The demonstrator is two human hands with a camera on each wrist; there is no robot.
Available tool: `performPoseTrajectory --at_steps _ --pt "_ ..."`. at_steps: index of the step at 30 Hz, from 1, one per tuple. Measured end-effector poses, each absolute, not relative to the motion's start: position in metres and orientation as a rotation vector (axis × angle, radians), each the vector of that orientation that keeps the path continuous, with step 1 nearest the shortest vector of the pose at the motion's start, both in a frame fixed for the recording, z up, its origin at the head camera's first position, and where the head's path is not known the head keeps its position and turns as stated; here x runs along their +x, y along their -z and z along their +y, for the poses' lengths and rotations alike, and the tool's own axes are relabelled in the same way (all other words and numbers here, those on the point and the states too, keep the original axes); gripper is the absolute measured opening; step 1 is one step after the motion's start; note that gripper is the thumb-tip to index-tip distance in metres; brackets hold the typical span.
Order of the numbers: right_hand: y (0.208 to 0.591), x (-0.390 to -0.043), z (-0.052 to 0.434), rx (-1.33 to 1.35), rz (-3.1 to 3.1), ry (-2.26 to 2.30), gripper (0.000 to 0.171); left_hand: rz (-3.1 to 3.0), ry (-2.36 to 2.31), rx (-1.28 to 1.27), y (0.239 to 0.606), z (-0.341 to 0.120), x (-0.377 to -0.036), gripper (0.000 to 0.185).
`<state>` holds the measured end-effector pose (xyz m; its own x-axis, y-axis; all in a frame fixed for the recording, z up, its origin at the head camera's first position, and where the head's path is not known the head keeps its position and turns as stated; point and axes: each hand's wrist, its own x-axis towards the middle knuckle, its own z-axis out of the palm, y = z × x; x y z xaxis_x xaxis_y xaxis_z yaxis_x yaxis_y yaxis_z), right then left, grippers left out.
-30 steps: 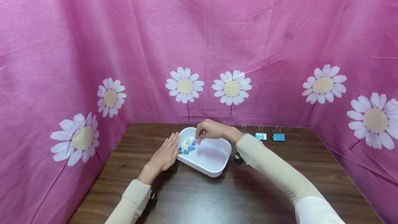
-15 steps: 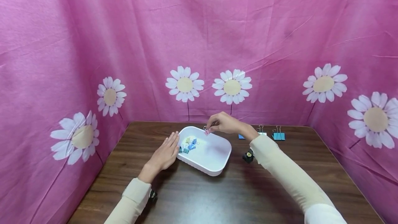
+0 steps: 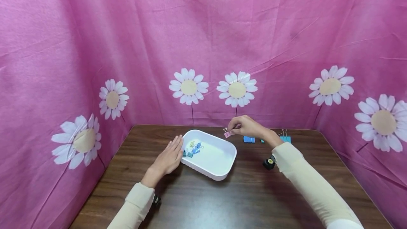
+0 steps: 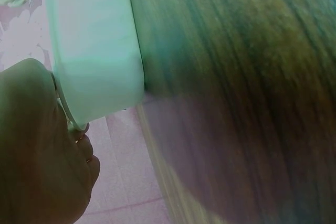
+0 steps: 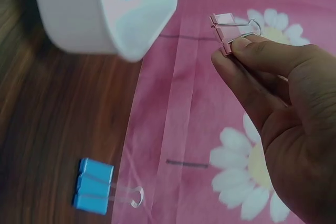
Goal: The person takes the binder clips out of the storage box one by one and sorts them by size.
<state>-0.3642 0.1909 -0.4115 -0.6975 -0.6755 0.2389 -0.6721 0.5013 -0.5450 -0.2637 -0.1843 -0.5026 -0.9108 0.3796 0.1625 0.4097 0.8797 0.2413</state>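
Note:
My right hand pinches a small pink binder clip between thumb and fingers, in the air past the far right side of a white plastic tub. In the right wrist view the pink binder clip shows its wire handles folded out towards the thumb. My left hand rests with straight fingers against the tub's left rim. Inside the tub, at its left end, lie small binder clips: blue, teal and yellow.
Larger binder clips stand in a row at the table's back right: a blue one, one mostly hidden by my right wrist, and a teal one. A pink flowered curtain surrounds the wooden table at the back and sides.
My right hand has lifted the pink binder clip out of the tub and carried it right, beyond the far rim. My left hand has stayed at the tub's left side.

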Motion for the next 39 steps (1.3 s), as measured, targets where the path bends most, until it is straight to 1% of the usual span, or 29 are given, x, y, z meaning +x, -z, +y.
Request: performPoseTrajectory --at_steps 17,24,29,34,39 --pt "0.437 -0.353 0.257 -1.018 2.873 1.037 0.018 -2.918 0.468 -0.632 0.502 -0.185 -0.265 0.056" --pt "0.459 -0.349 0.278 -0.918 2.892 1.067 0.017 -2.941 0.441 -0.624 0.502 -0.185 -0.263 0.056" --pt "0.478 -0.346 0.289 -0.821 2.895 1.052 0.019 -2.934 0.434 -0.628 0.502 -0.185 -0.261 0.055" --pt "0.495 -0.345 0.293 -0.744 2.904 1.046 0.013 -2.936 0.438 -0.628 0.502 -0.185 -0.262 0.056" --pt "0.511 -0.344 0.292 -0.741 2.913 1.036 0.012 -2.928 0.463 -0.629 0.502 -0.185 -0.263 0.056"
